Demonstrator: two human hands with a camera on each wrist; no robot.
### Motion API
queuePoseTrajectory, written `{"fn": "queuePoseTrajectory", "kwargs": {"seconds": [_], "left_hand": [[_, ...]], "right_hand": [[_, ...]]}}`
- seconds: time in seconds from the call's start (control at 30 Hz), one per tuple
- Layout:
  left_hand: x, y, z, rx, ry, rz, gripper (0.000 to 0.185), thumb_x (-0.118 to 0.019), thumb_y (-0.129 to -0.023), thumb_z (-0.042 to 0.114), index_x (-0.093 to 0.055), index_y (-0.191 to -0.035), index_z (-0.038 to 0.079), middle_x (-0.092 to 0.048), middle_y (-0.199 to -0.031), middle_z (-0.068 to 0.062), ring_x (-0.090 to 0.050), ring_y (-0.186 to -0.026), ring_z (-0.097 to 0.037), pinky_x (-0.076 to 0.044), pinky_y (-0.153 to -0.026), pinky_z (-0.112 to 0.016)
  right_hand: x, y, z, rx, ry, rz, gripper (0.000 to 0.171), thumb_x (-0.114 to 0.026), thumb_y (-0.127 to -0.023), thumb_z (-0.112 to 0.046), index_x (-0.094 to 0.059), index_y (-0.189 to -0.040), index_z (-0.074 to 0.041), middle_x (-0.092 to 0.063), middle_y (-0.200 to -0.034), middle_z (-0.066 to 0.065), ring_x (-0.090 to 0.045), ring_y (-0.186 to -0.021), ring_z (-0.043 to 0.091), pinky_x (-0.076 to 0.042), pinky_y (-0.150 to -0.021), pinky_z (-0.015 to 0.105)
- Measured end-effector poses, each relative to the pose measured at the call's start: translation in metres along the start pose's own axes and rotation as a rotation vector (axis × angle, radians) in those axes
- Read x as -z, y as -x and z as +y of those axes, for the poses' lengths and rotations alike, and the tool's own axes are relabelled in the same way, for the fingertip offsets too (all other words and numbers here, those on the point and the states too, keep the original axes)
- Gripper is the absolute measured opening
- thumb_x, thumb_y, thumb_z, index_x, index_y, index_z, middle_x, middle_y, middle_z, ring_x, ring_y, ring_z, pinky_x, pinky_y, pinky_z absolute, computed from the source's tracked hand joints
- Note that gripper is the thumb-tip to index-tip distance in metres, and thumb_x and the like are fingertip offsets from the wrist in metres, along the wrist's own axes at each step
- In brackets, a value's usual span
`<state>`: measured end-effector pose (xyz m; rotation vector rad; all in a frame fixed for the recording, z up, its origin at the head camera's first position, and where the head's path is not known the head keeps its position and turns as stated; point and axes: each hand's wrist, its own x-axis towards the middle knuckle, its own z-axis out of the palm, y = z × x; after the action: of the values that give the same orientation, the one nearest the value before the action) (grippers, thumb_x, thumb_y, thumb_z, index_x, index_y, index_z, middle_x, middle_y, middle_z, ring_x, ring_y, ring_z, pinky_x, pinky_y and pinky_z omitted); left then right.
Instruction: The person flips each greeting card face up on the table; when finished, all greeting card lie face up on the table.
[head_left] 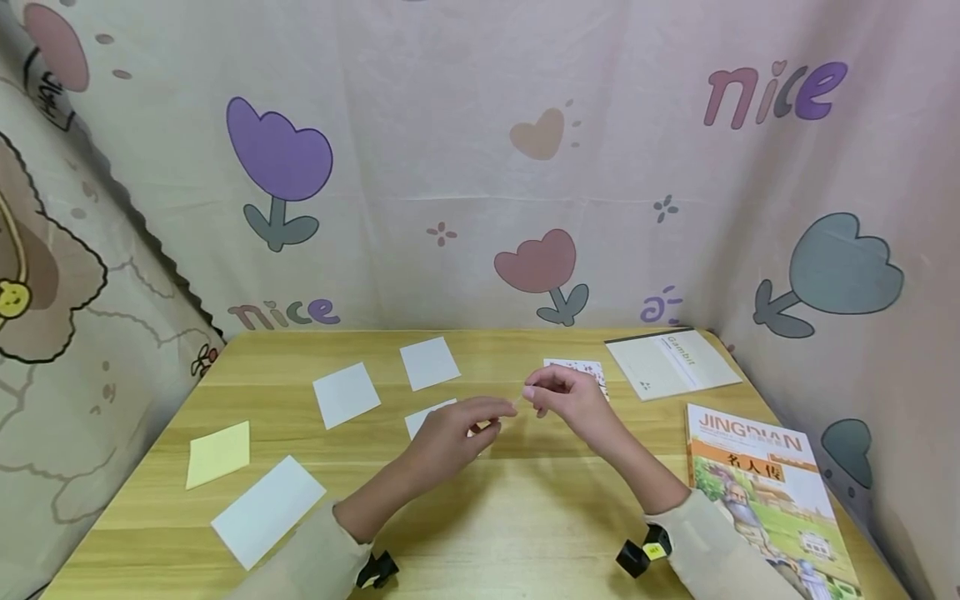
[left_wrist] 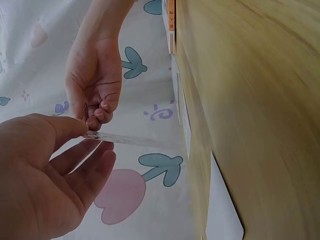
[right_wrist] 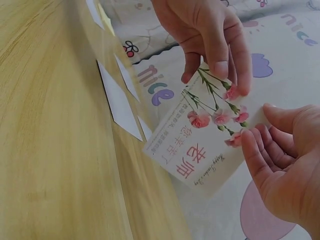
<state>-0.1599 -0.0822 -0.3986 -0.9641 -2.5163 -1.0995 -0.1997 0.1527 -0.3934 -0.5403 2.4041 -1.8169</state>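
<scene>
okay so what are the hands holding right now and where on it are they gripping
A small flower-printed card, held above the table between both hands. The left hand pinches one end, thumb on the printed face; the right hand pinches the opposite edge.

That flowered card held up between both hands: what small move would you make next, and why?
Probably lower the card flat onto the bare table. Both the left hand and right hand pinch it in the air, above the white papers already lying flat on the wood.
</scene>
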Motion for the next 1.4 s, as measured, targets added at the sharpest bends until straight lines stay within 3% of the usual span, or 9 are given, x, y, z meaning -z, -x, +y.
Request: {"fn": "queuePoseTrajectory", "kwargs": {"seconds": [0.23, 0.37, 0.53, 0.83, 1.13, 1.4], "left_hand": [[0.002, -0.001, -0.004, 0.007, -0.028, 0.016, 0.031, -0.065, -0.096, 0.004, -0.072, -0.124, 0.015, -0.07, -0.123, 0.001, -0.063, -0.086, -0.008, -0.055, -0.07, -0.019], [0.005, -0.003, -0.007, 0.018, 0.014, 0.023, 0.033, -0.067, -0.095, 0.003, -0.07, -0.127, 0.01, -0.07, -0.123, -0.003, -0.059, -0.083, -0.009, -0.053, -0.068, -0.019], [0.009, -0.005, -0.014, 0.071, 0.155, 0.037, 0.034, -0.065, -0.095, 0.001, -0.068, -0.129, 0.007, -0.068, -0.126, -0.006, -0.061, -0.086, -0.012, -0.055, -0.071, -0.021], [0.021, -0.009, -0.023, 0.262, 0.42, 0.149, 0.035, -0.062, -0.099, 0.007, -0.066, -0.133, 0.014, -0.064, -0.127, -0.003, -0.059, -0.086, -0.02, -0.056, -0.066, -0.028], [0.027, -0.013, -0.024, 0.336, 0.592, 0.255, 0.037, -0.062, -0.099, 0.009, -0.063, -0.136, 0.014, -0.06, -0.13, -0.007, -0.059, -0.087, -0.027, -0.058, -0.068, -0.025], [0.023, -0.013, -0.02, 0.364, 0.699, 0.238, 0.039, -0.062, -0.097, 0.005, -0.061, -0.135, 0.013, -0.056, -0.133, -0.006, -0.056, -0.092, -0.021, -0.059, -0.069, -0.027]], "right_hand": [[-0.002, 0.0, 0.0, -0.003, 0.025, 0.02, 0.024, -0.075, -0.092, -0.028, -0.071, -0.111, -0.015, -0.067, -0.094, 0.005, -0.058, -0.081, 0.02, -0.052, -0.068, 0.027], [-0.001, -0.001, -0.001, 0.009, 0.043, 0.035, 0.027, -0.076, -0.091, -0.025, -0.071, -0.116, -0.015, -0.065, -0.095, 0.005, -0.057, -0.084, 0.021, -0.049, -0.067, 0.025], [0.005, -0.002, -0.003, 0.047, 0.054, 0.05, 0.031, -0.076, -0.091, -0.023, -0.069, -0.121, -0.016, -0.063, -0.095, 0.006, -0.057, -0.083, 0.022, -0.048, -0.067, 0.022], [0.018, -0.003, -0.005, 0.082, 0.097, 0.115, 0.03, -0.073, -0.093, -0.022, -0.068, -0.121, -0.013, -0.062, -0.108, 0.008, -0.056, -0.093, 0.027, -0.048, -0.073, 0.023], [0.015, -0.005, -0.004, 0.057, -0.151, 0.089, 0.035, -0.068, -0.095, -0.009, -0.06, -0.129, -0.001, -0.062, -0.123, 0.022, -0.068, -0.104, 0.015, -0.06, -0.085, 0.036], [0.01, -0.005, -0.002, 0.077, -0.219, 0.132, 0.032, -0.068, -0.095, -0.004, -0.06, -0.124, 0.005, -0.067, -0.108, 0.01, -0.067, -0.091, 0.015, -0.06, -0.082, 0.037]]}}
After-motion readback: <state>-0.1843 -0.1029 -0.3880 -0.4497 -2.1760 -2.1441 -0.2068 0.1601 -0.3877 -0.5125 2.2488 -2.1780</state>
